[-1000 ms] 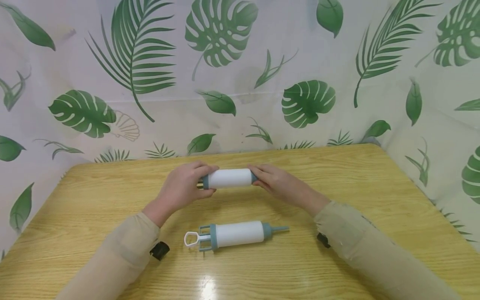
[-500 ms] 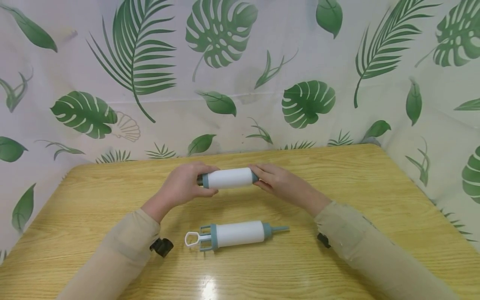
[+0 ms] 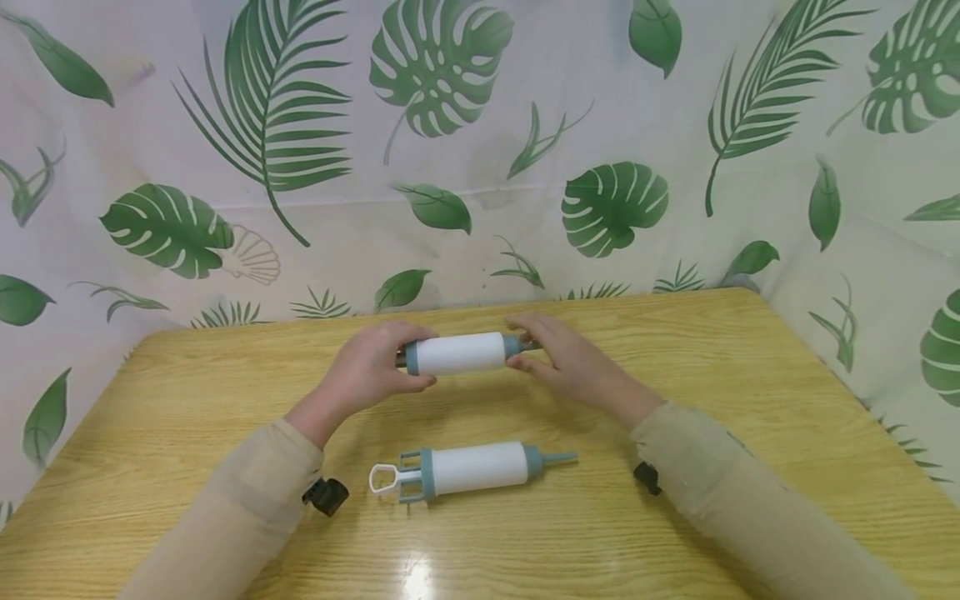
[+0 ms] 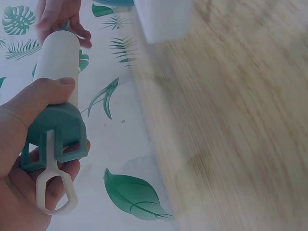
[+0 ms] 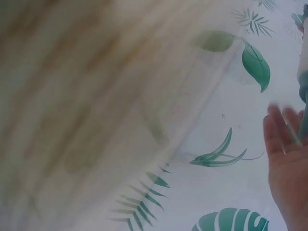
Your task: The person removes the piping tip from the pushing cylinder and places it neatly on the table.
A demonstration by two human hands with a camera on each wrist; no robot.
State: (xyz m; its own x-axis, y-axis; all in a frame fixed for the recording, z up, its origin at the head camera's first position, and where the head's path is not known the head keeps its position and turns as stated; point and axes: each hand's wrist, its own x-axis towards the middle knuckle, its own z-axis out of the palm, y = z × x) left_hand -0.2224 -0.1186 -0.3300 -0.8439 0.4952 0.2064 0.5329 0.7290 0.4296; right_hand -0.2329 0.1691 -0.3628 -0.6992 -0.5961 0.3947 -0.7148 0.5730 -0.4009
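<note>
Raised over the far part of the table is a large syringe (image 3: 461,354) with a white barrel, teal ends and a thin nozzle. My left hand (image 3: 369,367) grips its plunger end; in the left wrist view, the thumb lies on the barrel (image 4: 58,57) and fingers curl beneath the teal frame, above a white pull ring (image 4: 57,192). My right hand (image 3: 562,360) is around the nozzle end, thumb and fingers spread apart, the teal cap showing between them. In the right wrist view, the right-hand fingers (image 5: 284,132) look extended beside the nozzle. A second, similar syringe (image 3: 480,467) lies nearer me.
The wood-grain table (image 3: 675,517) carries the second syringe, its nozzle pointing right. A leaf-print cloth (image 3: 480,233) hangs behind the table. Black wrist mounts (image 3: 326,496) sit under both sleeves.
The right hand's fingers have loosened and spread from the teal nozzle end, which now shows more. My left hand keeps its grip; the table syringe has not moved.
</note>
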